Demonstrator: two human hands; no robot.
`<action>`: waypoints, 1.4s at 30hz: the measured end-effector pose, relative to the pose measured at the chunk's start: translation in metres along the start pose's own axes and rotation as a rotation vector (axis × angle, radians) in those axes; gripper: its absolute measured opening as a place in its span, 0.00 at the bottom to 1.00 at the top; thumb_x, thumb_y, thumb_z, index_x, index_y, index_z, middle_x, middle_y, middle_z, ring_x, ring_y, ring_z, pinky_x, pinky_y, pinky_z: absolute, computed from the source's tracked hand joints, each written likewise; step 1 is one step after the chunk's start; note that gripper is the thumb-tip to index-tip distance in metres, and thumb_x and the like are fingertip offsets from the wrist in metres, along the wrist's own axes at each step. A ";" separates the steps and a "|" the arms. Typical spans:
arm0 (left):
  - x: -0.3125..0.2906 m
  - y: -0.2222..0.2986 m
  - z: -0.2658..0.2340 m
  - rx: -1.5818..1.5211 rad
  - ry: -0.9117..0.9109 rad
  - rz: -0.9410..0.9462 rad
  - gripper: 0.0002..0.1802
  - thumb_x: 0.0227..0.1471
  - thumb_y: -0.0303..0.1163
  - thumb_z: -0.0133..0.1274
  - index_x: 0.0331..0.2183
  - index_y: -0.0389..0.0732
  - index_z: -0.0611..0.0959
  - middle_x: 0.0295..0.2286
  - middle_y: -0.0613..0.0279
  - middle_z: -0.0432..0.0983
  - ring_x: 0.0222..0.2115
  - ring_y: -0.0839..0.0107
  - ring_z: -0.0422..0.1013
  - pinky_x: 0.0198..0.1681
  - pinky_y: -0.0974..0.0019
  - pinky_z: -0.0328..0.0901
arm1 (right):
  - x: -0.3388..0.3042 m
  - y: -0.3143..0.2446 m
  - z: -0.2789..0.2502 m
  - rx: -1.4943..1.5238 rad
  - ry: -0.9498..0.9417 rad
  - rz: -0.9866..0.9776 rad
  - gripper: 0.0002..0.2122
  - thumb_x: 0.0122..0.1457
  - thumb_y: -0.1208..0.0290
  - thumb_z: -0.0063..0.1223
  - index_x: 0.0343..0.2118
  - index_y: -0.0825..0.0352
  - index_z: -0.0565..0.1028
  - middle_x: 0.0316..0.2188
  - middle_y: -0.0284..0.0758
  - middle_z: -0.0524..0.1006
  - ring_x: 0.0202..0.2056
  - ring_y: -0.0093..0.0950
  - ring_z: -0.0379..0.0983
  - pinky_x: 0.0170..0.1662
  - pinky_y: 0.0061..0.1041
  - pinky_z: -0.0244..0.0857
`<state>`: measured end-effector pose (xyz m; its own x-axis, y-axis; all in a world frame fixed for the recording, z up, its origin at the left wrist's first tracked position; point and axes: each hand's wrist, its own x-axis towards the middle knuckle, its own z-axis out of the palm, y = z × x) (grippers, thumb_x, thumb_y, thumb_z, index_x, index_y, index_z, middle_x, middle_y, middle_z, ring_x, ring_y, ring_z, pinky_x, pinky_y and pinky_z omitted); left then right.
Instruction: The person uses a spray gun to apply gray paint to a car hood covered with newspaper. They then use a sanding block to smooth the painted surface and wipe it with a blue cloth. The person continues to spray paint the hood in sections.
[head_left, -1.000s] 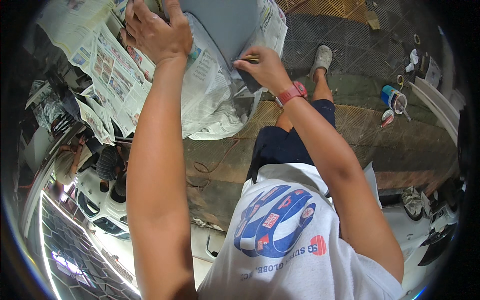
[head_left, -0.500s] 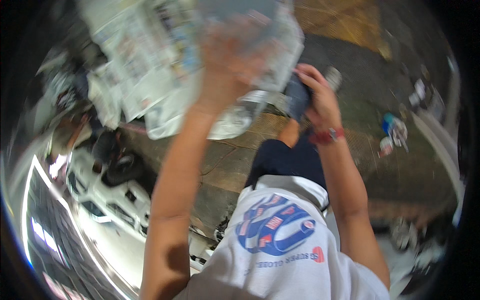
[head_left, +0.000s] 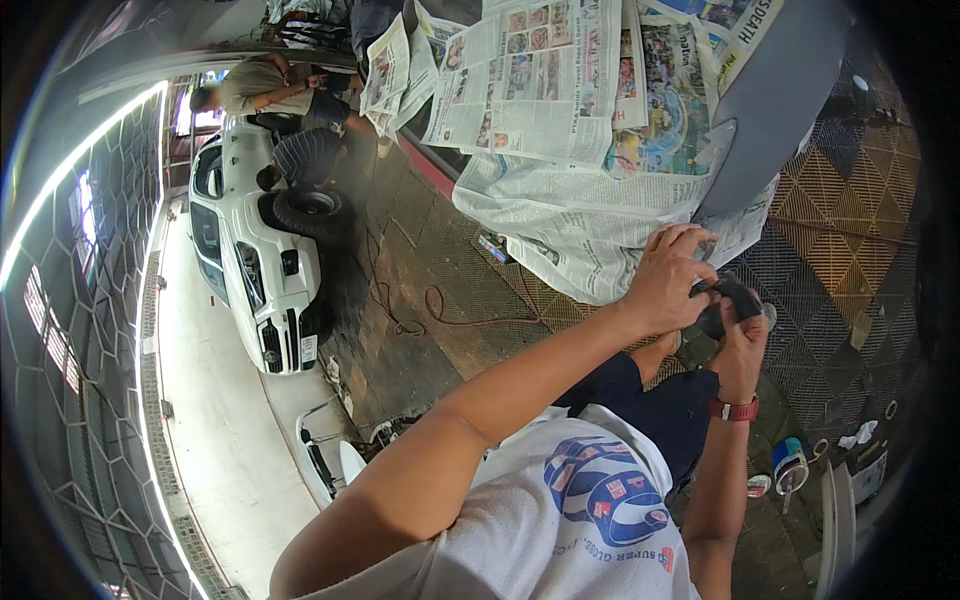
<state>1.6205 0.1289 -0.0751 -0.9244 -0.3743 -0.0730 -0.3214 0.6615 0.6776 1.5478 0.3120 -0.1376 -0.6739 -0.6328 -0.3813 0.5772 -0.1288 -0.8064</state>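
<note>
Just beside a grey panel point(head_left: 775, 100) masked with newspaper, my two hands come together over a dark grey sheet point(head_left: 738, 292), possibly sandpaper. My left hand point(head_left: 670, 282) has its fingers curled, with thumb and fingertips at the sheet's left edge. My right hand point(head_left: 742, 348) pinches the sheet from below, thumb pointing up, and has a red watch on its wrist. Part of the sheet is covered by my fingers. Newspaper sheets point(head_left: 530, 85) lie over the surface to the left of the panel, and a translucent printed cover hangs down near my left hand.
A tin point(head_left: 789, 460) stands on the patterned floor tiles at the lower right, near tape rings and scraps. A reddish hose point(head_left: 470, 318) winds across the floor. Two other people are by a white pickup point(head_left: 255, 250) with a turned front wheel, at far left.
My left hand has left the grey surface, where it was blurred, and come to the dark sheet in my right hand. The whole view has swung, showing more of the pickup and people.
</note>
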 end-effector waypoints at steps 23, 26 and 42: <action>0.208 -0.043 -0.051 0.484 0.585 0.396 0.43 0.60 0.62 0.61 0.65 0.45 0.72 0.66 0.38 0.61 0.67 0.35 0.56 0.71 0.31 0.47 | 0.064 0.038 -0.010 -0.101 0.581 -0.100 0.07 0.71 0.68 0.66 0.43 0.66 0.82 0.36 0.31 0.84 0.33 0.19 0.75 0.40 0.25 0.69; 0.207 -0.057 -0.039 0.554 0.556 0.368 0.46 0.61 0.66 0.57 0.68 0.46 0.69 0.67 0.37 0.59 0.69 0.33 0.54 0.74 0.29 0.42 | 0.070 0.052 0.002 -0.075 0.601 -0.062 0.08 0.67 0.71 0.70 0.46 0.66 0.84 0.41 0.30 0.86 0.39 0.21 0.80 0.46 0.26 0.74; 0.205 -0.037 -0.048 0.653 0.537 0.344 0.41 0.60 0.58 0.62 0.65 0.42 0.75 0.61 0.46 0.72 0.62 0.43 0.67 0.67 0.40 0.56 | 0.112 0.029 0.065 -0.305 0.528 -0.184 0.11 0.60 0.75 0.70 0.44 0.70 0.83 0.32 0.37 0.87 0.34 0.20 0.81 0.40 0.25 0.74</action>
<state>1.4527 -0.0034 -0.0801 -0.8237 -0.2320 0.5174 -0.2487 0.9678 0.0381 1.5196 0.1880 -0.1745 -0.9312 -0.1491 -0.3327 0.3252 0.0727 -0.9428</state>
